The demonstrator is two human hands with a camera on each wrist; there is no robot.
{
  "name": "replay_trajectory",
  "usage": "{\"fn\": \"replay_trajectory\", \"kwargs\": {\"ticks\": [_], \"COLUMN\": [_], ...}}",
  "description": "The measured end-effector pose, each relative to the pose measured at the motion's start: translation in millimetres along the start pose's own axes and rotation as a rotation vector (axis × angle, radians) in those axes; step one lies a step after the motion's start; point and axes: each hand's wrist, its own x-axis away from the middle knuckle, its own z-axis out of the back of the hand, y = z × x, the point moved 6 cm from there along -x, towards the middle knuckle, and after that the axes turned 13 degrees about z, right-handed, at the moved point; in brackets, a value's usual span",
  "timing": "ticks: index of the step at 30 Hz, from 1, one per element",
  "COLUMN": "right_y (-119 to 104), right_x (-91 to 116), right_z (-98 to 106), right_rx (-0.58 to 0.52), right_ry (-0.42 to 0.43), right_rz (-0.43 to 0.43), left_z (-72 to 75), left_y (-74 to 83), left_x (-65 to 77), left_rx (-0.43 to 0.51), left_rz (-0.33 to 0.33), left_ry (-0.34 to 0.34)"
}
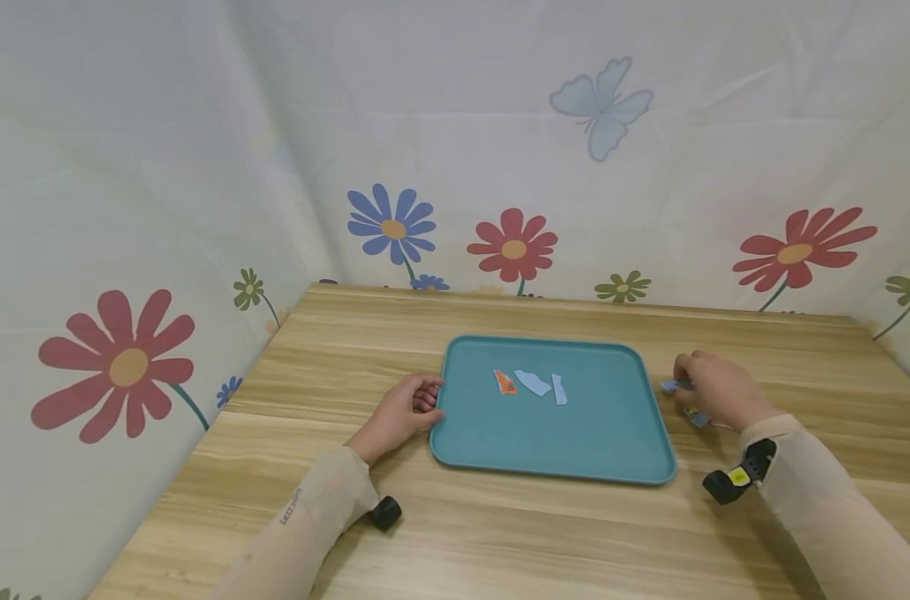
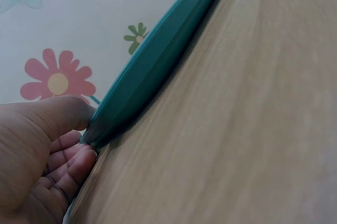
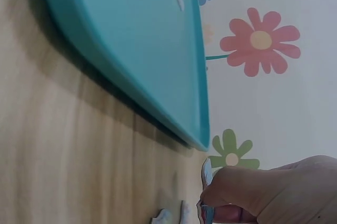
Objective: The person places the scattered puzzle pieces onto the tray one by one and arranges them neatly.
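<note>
On the teal tray [image 1: 552, 446], an orange piece [image 1: 505, 382], a pale blue piece [image 1: 533, 382] and a narrow pale strip [image 1: 558, 389] lie flat, irregular in outline like cut card. My left hand [image 1: 404, 408] grips the tray's left edge, thumb [image 2: 71, 113] at the rim and fingers curled beneath. Beyond the tray's right side, my right hand [image 1: 725, 390] pinches a flat light blue piece [image 3: 206, 172] between thumb and fingers. Under and beside that hand, more such pieces [image 1: 697, 417] lie on the table, partly covered by it.
The wood-grain table [image 1: 500, 533] ends at the back against a white cloth [image 1: 455, 108] printed with flowers and a butterfly. Near the right hand, small loose pieces [image 3: 161, 216] lie on the tabletop. A black wrist camera [image 1: 727, 486] sticks out from the right sleeve.
</note>
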Motion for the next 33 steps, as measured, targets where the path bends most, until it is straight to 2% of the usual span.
{"fn": "replay_trajectory", "kwargs": {"ticks": [20,33], "right_y": [-11,-36], "right_x": [-1,-11], "right_z": [17,20], "right_rx": [-0.022,-0.006], "right_ry": [0.006,0.047], "right_rz": [-0.015,0.032], "left_z": [-0.5,-1.4], "left_y": [-2.8,-4.8], "left_x": [-1.6,-3.7], "left_rx": [0.007,0.001], "left_rz": [-0.011,-0.012], "left_ry": [0.008,0.008]}}
